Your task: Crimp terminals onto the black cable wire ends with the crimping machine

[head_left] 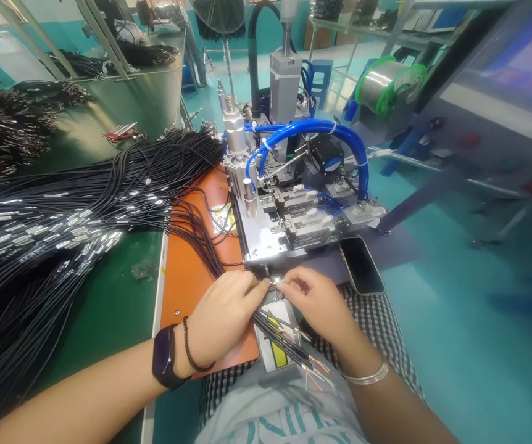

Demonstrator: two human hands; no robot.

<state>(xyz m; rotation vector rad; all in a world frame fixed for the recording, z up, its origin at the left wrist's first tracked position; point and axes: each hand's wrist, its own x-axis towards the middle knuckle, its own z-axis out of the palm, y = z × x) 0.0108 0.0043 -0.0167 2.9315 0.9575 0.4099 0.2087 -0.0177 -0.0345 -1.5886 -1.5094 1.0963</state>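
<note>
My left hand is closed around a bunch of thin black cables. Their stripped ends, with red, white and green wires and bare copper, stick out toward my lap. Its thumb and forefinger reach the front edge of a metal bench machine. Facing it, my right hand has thumb and forefinger pinched together at the same spot. A small shiny piece shows between the two hands; what the right fingertips hold is too small to make out. A white and yellow label lies below the cable ends.
On the left, a large heap of black cables with silvery ends covers the green table. An orange plate lies under the machine. Blue air hoses arch over it. A phone rests at right; a wire spool stands behind.
</note>
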